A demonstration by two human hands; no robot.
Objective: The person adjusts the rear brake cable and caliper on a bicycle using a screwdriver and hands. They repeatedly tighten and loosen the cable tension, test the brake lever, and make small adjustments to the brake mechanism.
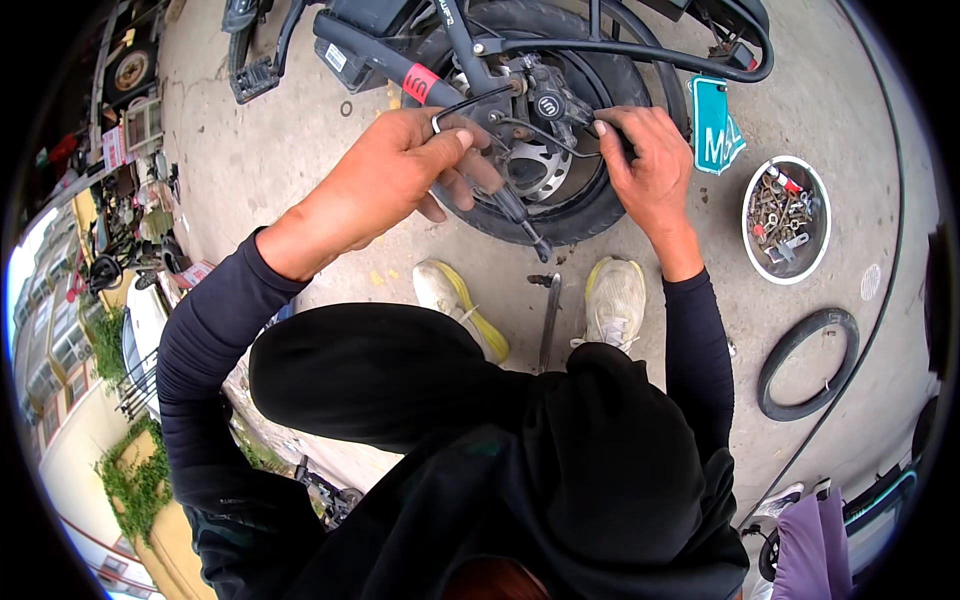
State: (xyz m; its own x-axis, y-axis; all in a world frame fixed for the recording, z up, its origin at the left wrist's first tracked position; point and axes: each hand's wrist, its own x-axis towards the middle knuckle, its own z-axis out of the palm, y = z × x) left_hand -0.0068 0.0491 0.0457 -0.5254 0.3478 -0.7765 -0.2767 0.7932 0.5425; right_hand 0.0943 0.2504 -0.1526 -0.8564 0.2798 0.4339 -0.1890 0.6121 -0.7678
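In front of me, a wheel (pixel 590 225) with a black tyre carries a silver brake disc (pixel 538 172) and a black brake caliper (pixel 549 107). My left hand (pixel 405 165) is left of the caliper, its thumb and index finger closed on a thin black cable (pixel 470 101) that curves up to the caliper's top. Its lower fingers are slightly blurred. Just right of the caliper, my right hand (pixel 650 165) has thumb and index finger pinched together near the end of a thin black line (pixel 555 140); what lies between them is hidden. A black connector-like part (pixel 515 210) hangs below my left fingers.
A white-rimmed bucket (pixel 748 215) of bolts and small metal parts stands at right, near a teal plate (pixel 710 125). A loose black tyre (pixel 770 375) and a long cable (pixel 885 290) lie farther right. A metal bar-like tool (pixel 550 320) is between my shoes.
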